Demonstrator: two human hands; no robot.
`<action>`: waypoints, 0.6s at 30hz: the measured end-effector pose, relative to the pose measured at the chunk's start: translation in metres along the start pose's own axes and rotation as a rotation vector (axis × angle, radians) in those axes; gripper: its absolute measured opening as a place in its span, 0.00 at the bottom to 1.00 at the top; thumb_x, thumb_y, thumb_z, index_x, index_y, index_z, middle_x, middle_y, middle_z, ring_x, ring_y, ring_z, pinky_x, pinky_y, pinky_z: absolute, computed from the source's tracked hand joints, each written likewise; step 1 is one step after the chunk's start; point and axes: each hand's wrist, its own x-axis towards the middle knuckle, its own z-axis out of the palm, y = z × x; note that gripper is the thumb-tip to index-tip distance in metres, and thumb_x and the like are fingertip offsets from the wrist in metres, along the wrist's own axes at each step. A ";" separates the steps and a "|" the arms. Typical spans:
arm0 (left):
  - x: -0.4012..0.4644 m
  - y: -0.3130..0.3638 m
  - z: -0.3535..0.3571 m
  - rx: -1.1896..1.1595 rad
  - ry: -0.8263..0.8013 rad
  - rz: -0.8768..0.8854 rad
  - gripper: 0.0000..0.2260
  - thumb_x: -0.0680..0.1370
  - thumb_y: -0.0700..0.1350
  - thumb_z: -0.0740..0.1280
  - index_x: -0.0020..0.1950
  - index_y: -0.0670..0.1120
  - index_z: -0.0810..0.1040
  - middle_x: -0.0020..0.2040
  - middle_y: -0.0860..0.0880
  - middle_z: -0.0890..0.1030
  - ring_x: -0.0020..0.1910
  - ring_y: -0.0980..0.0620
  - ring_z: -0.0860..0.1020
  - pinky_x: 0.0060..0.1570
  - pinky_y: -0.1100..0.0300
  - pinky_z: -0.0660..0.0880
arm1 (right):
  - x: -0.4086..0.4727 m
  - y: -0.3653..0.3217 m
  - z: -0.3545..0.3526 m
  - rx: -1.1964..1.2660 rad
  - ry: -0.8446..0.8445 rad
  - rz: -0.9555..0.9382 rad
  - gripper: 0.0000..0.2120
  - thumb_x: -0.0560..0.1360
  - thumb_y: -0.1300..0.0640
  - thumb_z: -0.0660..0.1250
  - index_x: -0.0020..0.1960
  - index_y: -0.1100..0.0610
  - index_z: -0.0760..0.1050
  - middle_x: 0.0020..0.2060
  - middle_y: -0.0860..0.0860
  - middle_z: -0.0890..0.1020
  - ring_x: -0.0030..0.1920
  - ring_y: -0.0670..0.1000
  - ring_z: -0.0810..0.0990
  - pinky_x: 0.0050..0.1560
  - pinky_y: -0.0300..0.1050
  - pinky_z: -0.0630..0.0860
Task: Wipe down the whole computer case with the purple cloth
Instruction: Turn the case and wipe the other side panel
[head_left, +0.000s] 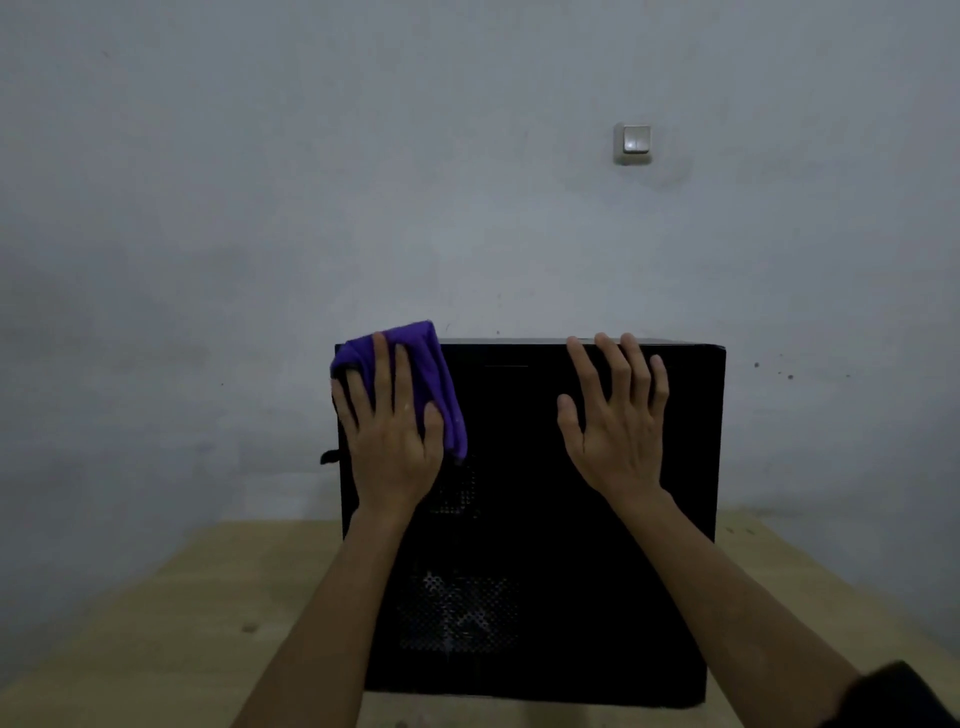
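Observation:
A black computer case (524, 519) stands upright on a wooden table, its side panel with two mesh vents facing me. My left hand (389, 436) presses a folded purple cloth (415, 364) flat against the panel's upper left corner; the cloth sticks out above and to the right of the fingers. My right hand (615, 415) lies flat on the upper right of the panel, fingers spread, fingertips reaching the top edge, holding nothing.
The light wooden table (156, 623) extends left, right and in front of the case. A grey wall rises close behind, with a white light switch (634, 141) high on it. A small black tab (330, 457) juts from the case's left edge.

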 end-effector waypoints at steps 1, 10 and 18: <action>-0.011 0.002 0.004 0.014 -0.007 0.027 0.31 0.80 0.53 0.55 0.82 0.43 0.55 0.82 0.43 0.53 0.77 0.31 0.57 0.77 0.36 0.50 | 0.001 -0.001 0.000 0.001 0.000 0.005 0.27 0.81 0.46 0.59 0.79 0.53 0.65 0.74 0.58 0.68 0.77 0.62 0.62 0.77 0.64 0.55; -0.114 0.013 0.036 0.001 -0.141 0.084 0.32 0.79 0.53 0.56 0.82 0.45 0.54 0.82 0.44 0.50 0.76 0.31 0.58 0.76 0.35 0.52 | 0.002 0.002 -0.008 -0.016 -0.038 -0.019 0.28 0.81 0.45 0.57 0.79 0.53 0.64 0.74 0.58 0.68 0.77 0.61 0.63 0.78 0.62 0.54; -0.037 0.049 0.028 0.034 -0.030 0.035 0.31 0.81 0.53 0.55 0.82 0.45 0.52 0.82 0.43 0.51 0.78 0.33 0.57 0.77 0.35 0.48 | 0.000 0.002 -0.005 -0.013 -0.010 -0.027 0.28 0.81 0.46 0.59 0.78 0.54 0.65 0.74 0.58 0.69 0.77 0.61 0.63 0.77 0.62 0.56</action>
